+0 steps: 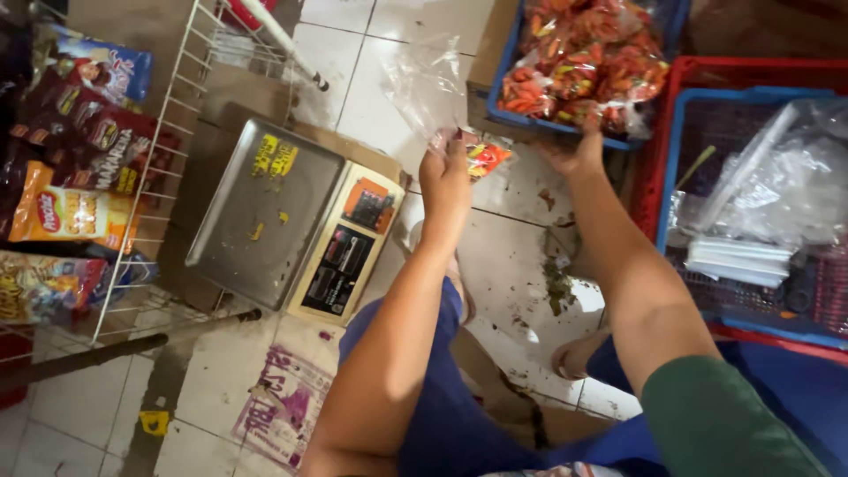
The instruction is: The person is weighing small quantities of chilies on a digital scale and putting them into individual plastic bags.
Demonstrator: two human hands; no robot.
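1. The left hand (444, 177) is raised over the tiled floor (503, 265), its fingers pinched together on the mouth of a clear plastic bag (424, 84) and on a small red and yellow snack packet (484, 159).
2. The clear plastic bag stands up from the left hand toward 12 o'clock; the snack packet sticks out of the same grip toward 3 o'clock.
3. The right hand (579, 152) reaches to the near edge of a blue crate (508, 97) at 1 o'clock. Whether its fingers are closed on anything cannot be told, since they are hidden at the crate's rim.
4. The blue crate is heaped with bags of orange and red snacks (583, 57), which lie just above the right hand.
5. At 9 o'clock from the left hand a weighing scale (296, 221) with a bare steel pan sits on the floor, near but apart from the hand.
6. Farther toward 9 o'clock a white wire rack (168, 132) holds bright snack bags (75, 212).
7. At 3 o'clock a second blue crate inside a red one (707, 75) carries clear plastic sheets and a white stack (738, 261).
8. The floor between the arms is stained with dark litter, and a printed plastic bag (283, 402) lies at 7 o'clock.
9. The person's knees in blue cloth and a bare foot (574, 358) lie below the arms.
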